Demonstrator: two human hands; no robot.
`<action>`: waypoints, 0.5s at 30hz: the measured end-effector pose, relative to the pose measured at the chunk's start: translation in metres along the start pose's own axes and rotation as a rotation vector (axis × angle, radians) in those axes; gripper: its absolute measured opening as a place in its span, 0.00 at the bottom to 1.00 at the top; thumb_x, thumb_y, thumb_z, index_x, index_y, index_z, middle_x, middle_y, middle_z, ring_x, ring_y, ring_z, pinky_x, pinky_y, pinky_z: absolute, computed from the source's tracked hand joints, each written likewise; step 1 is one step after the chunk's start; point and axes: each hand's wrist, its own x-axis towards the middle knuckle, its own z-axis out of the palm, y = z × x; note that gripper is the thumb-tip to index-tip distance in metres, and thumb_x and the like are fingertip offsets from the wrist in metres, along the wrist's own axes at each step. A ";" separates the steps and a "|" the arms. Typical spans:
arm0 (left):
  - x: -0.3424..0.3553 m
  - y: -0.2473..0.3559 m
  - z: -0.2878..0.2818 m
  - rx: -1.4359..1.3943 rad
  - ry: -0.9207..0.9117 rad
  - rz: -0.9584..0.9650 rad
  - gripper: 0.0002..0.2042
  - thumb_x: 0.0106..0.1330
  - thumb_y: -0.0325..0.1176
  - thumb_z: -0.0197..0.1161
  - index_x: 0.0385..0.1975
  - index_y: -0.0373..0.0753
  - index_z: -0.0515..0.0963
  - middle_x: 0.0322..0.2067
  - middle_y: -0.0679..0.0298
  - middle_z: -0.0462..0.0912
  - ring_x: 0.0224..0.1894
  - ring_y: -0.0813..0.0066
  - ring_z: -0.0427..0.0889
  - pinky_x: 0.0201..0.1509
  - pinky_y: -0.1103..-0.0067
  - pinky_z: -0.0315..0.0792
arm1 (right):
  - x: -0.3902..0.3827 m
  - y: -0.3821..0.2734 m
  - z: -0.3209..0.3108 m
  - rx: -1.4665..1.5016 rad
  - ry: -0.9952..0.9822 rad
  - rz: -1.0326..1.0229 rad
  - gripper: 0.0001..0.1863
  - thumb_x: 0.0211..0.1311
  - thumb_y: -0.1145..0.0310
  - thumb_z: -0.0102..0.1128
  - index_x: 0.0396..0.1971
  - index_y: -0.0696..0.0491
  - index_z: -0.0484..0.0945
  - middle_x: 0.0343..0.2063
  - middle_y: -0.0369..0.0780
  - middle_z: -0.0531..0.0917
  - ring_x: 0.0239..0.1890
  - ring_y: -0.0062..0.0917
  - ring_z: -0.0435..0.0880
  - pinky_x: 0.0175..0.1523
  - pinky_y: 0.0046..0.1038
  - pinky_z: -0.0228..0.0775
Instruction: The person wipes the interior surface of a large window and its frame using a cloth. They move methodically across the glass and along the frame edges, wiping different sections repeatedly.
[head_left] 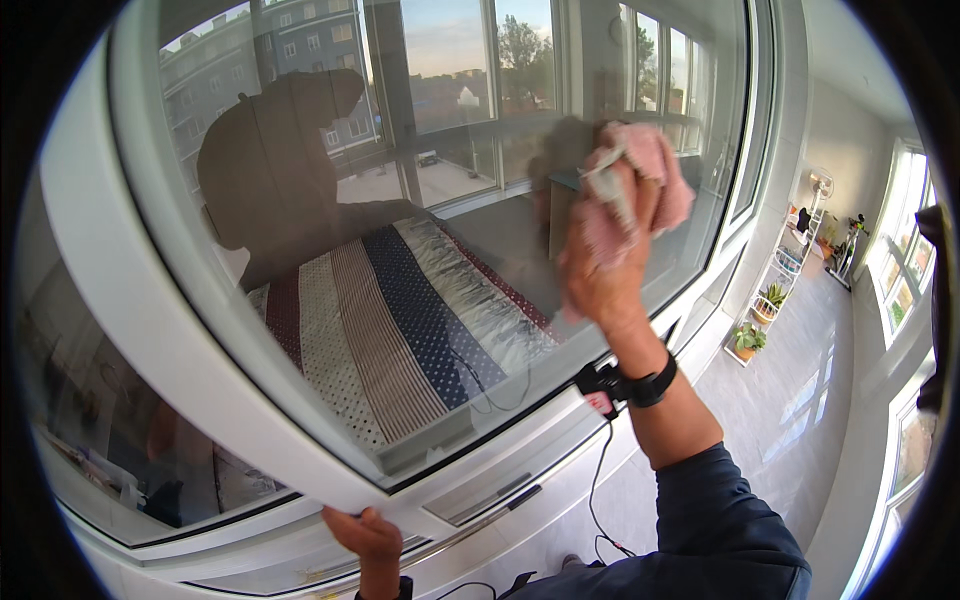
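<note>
My right hand (pixel 610 270) is closed round a pink cloth (pixel 668 175) with a pale, frayed edge, up against the right part of the window pane (pixel 470 250). Part of the cloth is bunched over the fingers and hides some of them. A black strap with a small device and cable sits on that wrist. Low at the left, my left hand (pixel 367 538) is closed at the bottom corner of the white window frame (pixel 250 420), its fingers curled against the frame's edge.
Behind the glass lies a bed with a striped, dotted cover (pixel 380 320); reflections overlay it. On the right, a white shelf rack (pixel 775 285) holds potted plants (pixel 748 338) beside a grey floor (pixel 790 420). A black cable (pixel 597 490) hangs from my right wrist.
</note>
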 end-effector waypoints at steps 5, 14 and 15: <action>0.009 0.001 -0.009 -0.039 -0.090 0.025 0.30 0.78 0.48 0.45 0.60 0.19 0.63 0.42 0.41 0.73 0.37 0.45 0.73 0.41 0.59 0.67 | -0.036 -0.135 0.008 0.396 -0.157 0.095 0.38 0.45 0.62 0.69 0.63 0.45 0.72 0.55 0.49 0.69 0.58 0.48 0.70 0.56 0.49 0.67; 0.010 -0.009 -0.025 -0.072 -0.226 0.123 0.27 0.77 0.40 0.48 0.63 0.18 0.60 0.57 0.32 0.69 0.54 0.32 0.74 0.59 0.52 0.69 | -0.083 -0.240 -0.003 0.792 -0.232 0.057 0.29 0.52 0.69 0.66 0.58 0.50 0.76 0.55 0.46 0.75 0.58 0.47 0.74 0.62 0.47 0.66; 0.009 -0.011 -0.025 -0.061 -0.224 0.132 0.27 0.77 0.40 0.48 0.64 0.18 0.60 0.57 0.32 0.69 0.55 0.31 0.74 0.59 0.52 0.69 | -0.091 -0.239 -0.003 0.817 -0.224 0.064 0.31 0.50 0.71 0.67 0.59 0.52 0.75 0.55 0.46 0.76 0.57 0.47 0.75 0.61 0.46 0.67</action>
